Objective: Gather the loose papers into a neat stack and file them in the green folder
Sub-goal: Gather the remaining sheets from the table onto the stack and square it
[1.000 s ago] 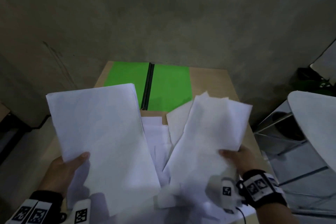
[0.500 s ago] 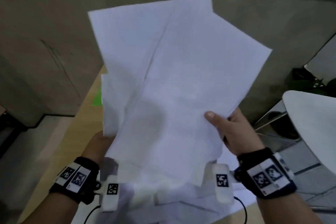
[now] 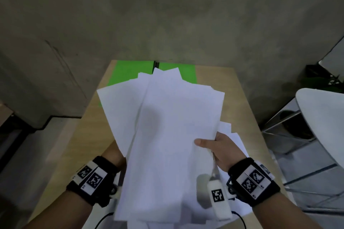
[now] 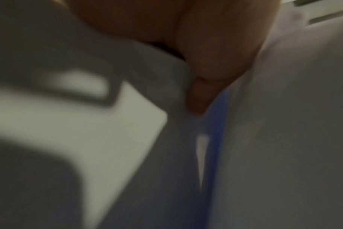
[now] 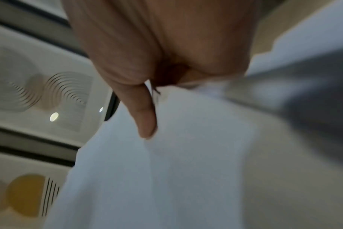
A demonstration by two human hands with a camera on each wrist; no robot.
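Observation:
A fanned bundle of white papers (image 3: 173, 126) is held up over the wooden table (image 3: 89, 135), its sheets skewed and uneven at the top. My right hand (image 3: 217, 147) pinches the bundle's right edge, thumb on top; the right wrist view shows the thumb pressed on the papers (image 5: 166, 170). My left hand (image 3: 115, 154) is mostly hidden behind the bundle's lower left, and the blurred left wrist view shows its fingers (image 4: 206, 77) against the sheets (image 4: 284, 139). The open green folder (image 3: 130, 72) lies at the table's far end, partly covered by the papers.
More loose white sheets (image 3: 234, 141) lie on the table under my right hand. A white round chair or table (image 3: 320, 117) with metal legs stands at the right. A grey wall (image 3: 167, 15) rises behind the table, and a plant (image 3: 323, 82) sits at the far right.
The two separate handfuls were brought together into one bundle, lifted high in front of the camera, and now lowered toward the table so the green folder shows again.

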